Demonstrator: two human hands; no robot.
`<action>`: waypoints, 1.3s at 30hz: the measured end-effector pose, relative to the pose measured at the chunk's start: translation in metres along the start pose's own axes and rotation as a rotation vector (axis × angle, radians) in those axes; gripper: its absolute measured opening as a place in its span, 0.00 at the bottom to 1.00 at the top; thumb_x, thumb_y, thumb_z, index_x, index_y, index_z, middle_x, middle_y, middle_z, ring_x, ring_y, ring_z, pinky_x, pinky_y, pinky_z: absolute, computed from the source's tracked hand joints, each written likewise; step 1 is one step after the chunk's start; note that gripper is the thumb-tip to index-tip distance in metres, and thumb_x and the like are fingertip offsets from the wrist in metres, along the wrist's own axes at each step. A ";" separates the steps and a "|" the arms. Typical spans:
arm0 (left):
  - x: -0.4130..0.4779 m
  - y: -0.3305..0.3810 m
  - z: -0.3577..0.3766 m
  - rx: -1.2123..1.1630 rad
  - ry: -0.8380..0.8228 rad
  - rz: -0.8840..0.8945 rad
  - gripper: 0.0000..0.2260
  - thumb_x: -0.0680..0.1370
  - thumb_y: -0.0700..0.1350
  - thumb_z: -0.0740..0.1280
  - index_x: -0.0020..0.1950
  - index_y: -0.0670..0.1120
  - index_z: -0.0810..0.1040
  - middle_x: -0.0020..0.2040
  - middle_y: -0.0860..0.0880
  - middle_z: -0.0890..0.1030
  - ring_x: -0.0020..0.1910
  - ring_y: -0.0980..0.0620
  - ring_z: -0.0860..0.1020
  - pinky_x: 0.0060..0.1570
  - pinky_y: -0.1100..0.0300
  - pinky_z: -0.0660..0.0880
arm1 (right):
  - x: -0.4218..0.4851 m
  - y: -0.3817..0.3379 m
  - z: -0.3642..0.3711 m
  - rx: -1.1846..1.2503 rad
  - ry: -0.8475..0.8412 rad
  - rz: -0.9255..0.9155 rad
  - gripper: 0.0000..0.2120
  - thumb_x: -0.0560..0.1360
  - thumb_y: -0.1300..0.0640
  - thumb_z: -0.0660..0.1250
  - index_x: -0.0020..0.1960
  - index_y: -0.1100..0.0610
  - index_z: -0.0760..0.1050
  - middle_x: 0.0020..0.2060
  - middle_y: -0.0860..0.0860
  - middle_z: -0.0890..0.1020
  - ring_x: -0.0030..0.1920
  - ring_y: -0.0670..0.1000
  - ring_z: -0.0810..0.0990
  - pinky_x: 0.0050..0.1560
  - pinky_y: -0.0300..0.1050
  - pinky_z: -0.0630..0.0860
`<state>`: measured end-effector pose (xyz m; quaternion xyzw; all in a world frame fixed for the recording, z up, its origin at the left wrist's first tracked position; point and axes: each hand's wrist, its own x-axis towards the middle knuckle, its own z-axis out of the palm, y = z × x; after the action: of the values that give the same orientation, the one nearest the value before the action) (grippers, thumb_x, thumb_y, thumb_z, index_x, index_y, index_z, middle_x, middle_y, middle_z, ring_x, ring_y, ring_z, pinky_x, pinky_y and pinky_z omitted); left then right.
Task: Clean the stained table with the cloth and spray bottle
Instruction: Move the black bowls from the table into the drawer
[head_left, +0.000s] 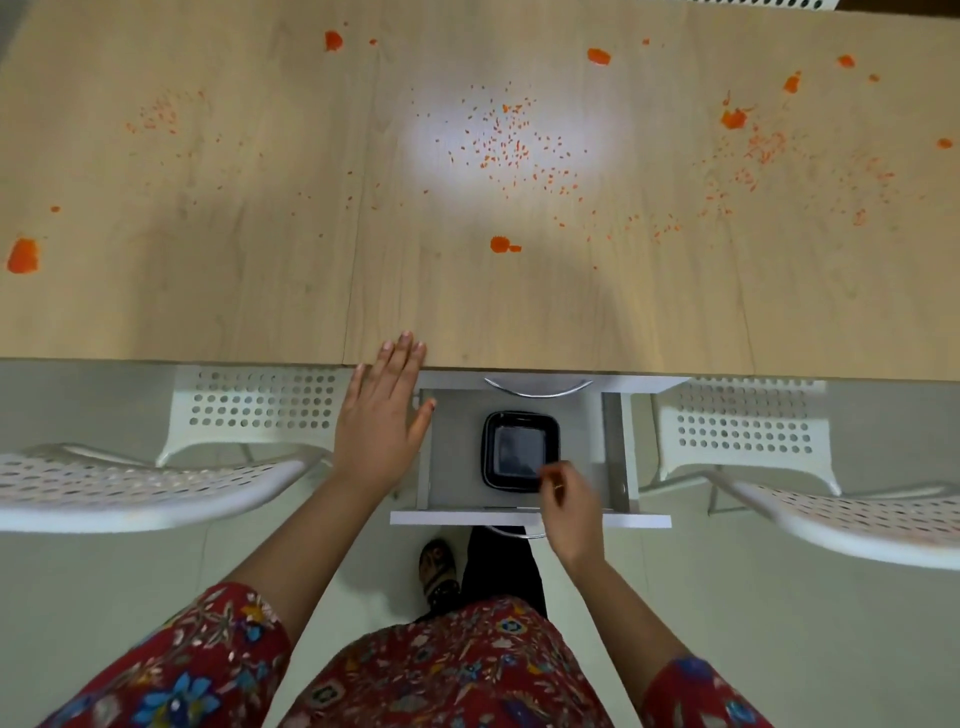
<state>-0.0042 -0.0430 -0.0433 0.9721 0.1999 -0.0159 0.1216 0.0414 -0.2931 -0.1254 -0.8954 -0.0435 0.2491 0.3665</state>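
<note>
Stains (498, 243) of orange lie across the wooden surface (260, 301): thick blobs at the far left, the centre and the upper right of the frame, with fine speckles in patches between them. None of it looks wiped, so by my reading the cleaning proper has not begun. This is the step of fetching the tools.

Neither the cloth nor the spray bottle shows anywhere in view. A white drawer (452, 467) under the near edge of the surface stands pulled out at lower centre, and it holds only a black square container (519, 449).

The left hand (379, 415) is flat with its fingers straight. Its fingertips rest on the near edge of the surface, just left of the drawer, and it grips nothing. The right hand (569, 506) hangs over the drawer's front right part with its fingers curled, beside the container's near corner. Whether it pinches anything or touches the container I cannot tell.

Perforated white chairs (130, 488) stand on either side.

The next move probably calls for finding the bottle and cloth, perhaps deeper in the drawer or elsewhere. Spraying would likely start on the thick blobs.
</note>
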 end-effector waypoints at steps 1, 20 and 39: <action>0.000 -0.001 0.000 0.003 0.004 0.000 0.28 0.81 0.57 0.49 0.80 0.49 0.51 0.80 0.52 0.51 0.78 0.56 0.47 0.75 0.56 0.43 | -0.016 0.003 0.002 -0.043 -0.103 -0.080 0.07 0.79 0.60 0.61 0.54 0.54 0.77 0.45 0.48 0.81 0.45 0.49 0.80 0.47 0.40 0.74; 0.000 -0.008 0.002 -0.002 0.037 0.010 0.26 0.81 0.56 0.50 0.79 0.52 0.54 0.79 0.55 0.54 0.77 0.58 0.52 0.75 0.55 0.45 | 0.044 0.000 0.037 -0.882 -0.491 0.001 0.17 0.79 0.58 0.55 0.64 0.52 0.74 0.61 0.51 0.79 0.62 0.53 0.76 0.61 0.43 0.67; 0.000 -0.010 0.002 -0.081 0.055 0.021 0.25 0.81 0.54 0.52 0.79 0.51 0.58 0.79 0.55 0.57 0.77 0.58 0.53 0.75 0.56 0.47 | 0.109 -0.030 0.030 -0.648 -0.408 -0.084 0.32 0.79 0.53 0.59 0.79 0.57 0.50 0.77 0.53 0.57 0.76 0.52 0.58 0.72 0.47 0.59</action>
<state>-0.0077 -0.0342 -0.0472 0.9685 0.1932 0.0205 0.1556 0.1254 -0.2234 -0.1685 -0.8942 -0.2285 0.3805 0.0583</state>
